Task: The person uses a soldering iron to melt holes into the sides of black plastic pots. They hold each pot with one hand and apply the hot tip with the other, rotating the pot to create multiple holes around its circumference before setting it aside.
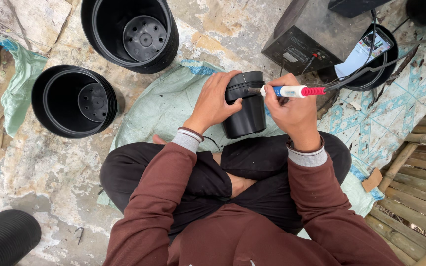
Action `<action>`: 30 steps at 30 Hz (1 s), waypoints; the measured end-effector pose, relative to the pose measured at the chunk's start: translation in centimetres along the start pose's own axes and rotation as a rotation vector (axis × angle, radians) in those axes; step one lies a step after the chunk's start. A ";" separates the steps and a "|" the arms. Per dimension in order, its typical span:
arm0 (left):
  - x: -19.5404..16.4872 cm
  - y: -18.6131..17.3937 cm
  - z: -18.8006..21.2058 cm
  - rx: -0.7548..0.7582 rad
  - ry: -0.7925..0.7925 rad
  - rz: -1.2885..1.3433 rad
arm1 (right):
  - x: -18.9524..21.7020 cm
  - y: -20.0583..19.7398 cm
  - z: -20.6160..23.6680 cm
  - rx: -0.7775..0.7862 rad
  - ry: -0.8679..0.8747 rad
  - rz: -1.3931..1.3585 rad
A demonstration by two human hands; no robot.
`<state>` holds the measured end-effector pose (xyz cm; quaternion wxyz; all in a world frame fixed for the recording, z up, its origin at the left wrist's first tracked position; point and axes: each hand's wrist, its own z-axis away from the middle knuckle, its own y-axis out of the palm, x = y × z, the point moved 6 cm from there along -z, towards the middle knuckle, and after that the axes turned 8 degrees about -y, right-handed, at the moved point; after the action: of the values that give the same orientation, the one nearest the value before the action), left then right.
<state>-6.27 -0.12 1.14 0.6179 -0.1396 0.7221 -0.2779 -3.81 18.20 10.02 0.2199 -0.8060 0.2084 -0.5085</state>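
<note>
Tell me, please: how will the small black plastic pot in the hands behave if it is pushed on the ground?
The small black pot looks thin-walled and empty, so probably light and slightly flexible. The left hand steadies it, so alone it would likely slide. On its round side it may roll.

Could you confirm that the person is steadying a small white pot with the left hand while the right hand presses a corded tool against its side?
Not quite: the small pot is black, not white, as the head view shows. The rest holds: the left hand steadies it while the right hand presses the corded tool against its side.
</note>
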 end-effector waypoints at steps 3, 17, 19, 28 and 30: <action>0.2 0.1 0.0 0.002 -0.011 -0.002 | -0.1 0.2 -0.1 0.002 -0.006 -0.012; 0.4 0.2 0.0 0.017 -0.031 -0.001 | -0.6 0.8 -0.2 0.005 0.030 -0.049; 0.3 0.2 0.1 0.010 -0.021 -0.005 | -0.6 0.9 -0.3 0.009 0.022 -0.049; 0.4 0.3 0.1 0.024 -0.033 -0.003 | -0.5 1.2 -0.1 0.017 0.012 -0.064; 0.3 0.3 0.1 0.030 -0.032 -0.003 | -0.4 1.3 -0.1 0.027 0.006 -0.075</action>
<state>-6.15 -0.06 0.70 0.6311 -0.1360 0.7074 -0.2876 -4.23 17.36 9.02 0.2111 -0.8086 0.1718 -0.5216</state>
